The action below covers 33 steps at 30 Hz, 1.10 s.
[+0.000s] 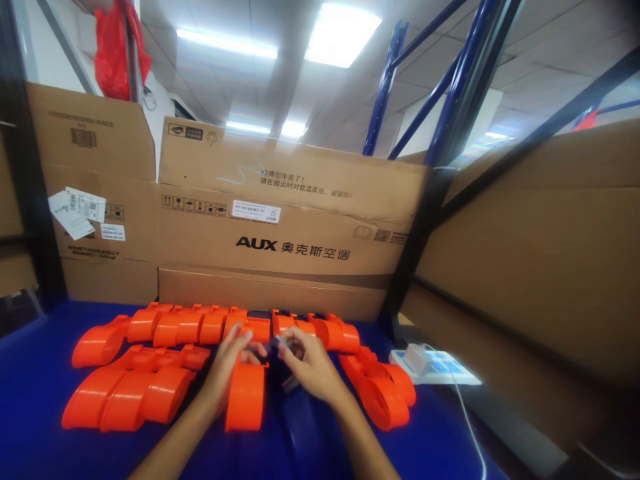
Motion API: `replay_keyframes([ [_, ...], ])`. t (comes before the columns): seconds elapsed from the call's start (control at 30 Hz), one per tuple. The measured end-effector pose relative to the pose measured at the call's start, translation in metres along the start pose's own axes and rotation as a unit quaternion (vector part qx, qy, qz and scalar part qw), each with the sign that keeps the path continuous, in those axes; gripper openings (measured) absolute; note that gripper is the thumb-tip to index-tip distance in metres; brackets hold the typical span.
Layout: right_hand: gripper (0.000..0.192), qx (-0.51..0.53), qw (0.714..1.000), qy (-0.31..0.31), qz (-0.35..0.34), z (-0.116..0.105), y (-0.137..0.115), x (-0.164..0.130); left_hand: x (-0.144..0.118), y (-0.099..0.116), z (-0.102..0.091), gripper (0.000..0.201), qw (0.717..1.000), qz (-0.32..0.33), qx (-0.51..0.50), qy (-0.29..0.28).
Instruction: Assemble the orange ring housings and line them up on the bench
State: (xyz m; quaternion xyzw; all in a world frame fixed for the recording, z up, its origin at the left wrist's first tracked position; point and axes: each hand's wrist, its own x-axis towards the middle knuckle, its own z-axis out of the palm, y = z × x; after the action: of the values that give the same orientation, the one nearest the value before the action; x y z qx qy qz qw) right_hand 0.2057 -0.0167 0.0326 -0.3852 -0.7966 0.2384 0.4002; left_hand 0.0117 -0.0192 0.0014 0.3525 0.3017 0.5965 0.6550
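My left hand [229,363] is closed at the top end of an orange plastic loop [245,400], which hangs wide and rounded below the fingers. My right hand [309,363] is just to the right, its thumb and fingers pinched on a small dark piece [275,343] with a pale bit near the fingertips. The exact kind of that piece is too blurred to tell. Both hands meet closely over the blue tabletop [200,453]. A dark blue strap-like shape [300,413] lies beneath my right hand.
Several orange loops stand in a back row [190,327], with more at the left [125,393] and right [383,390]. Some back ones carry dark pieces. A cardboard panel [280,227] rises behind. At right are a dark rack post [415,247] and a power strip [450,367] with a cable.
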Motion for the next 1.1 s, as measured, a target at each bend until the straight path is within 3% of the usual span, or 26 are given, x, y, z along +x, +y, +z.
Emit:
replay_keyframes([
  [0.1, 0.024, 0.116, 0.991, 0.066, 0.000, 0.001, -0.001, 0.001, -0.002, -0.005, 0.001, 0.048, 0.998, 0.025, 0.040, -0.032],
  [0.23, 0.034, 0.165, 0.979, 0.118, -0.003, -0.001, -0.001, 0.003, -0.007, -0.005, 0.002, 0.043, 0.995, 0.032, 0.077, -0.055],
  [0.5, 0.035, 0.155, 0.980, 0.121, -0.004, -0.005, 0.004, 0.004, -0.012, -0.002, 0.006, 0.045, 0.992, 0.037, 0.094, -0.077],
  [1.1, 0.033, 0.132, 0.989, 0.061, -0.015, -0.004, -0.002, 0.000, -0.007, -0.001, 0.003, 0.044, 0.987, 0.031, 0.139, -0.077],
])
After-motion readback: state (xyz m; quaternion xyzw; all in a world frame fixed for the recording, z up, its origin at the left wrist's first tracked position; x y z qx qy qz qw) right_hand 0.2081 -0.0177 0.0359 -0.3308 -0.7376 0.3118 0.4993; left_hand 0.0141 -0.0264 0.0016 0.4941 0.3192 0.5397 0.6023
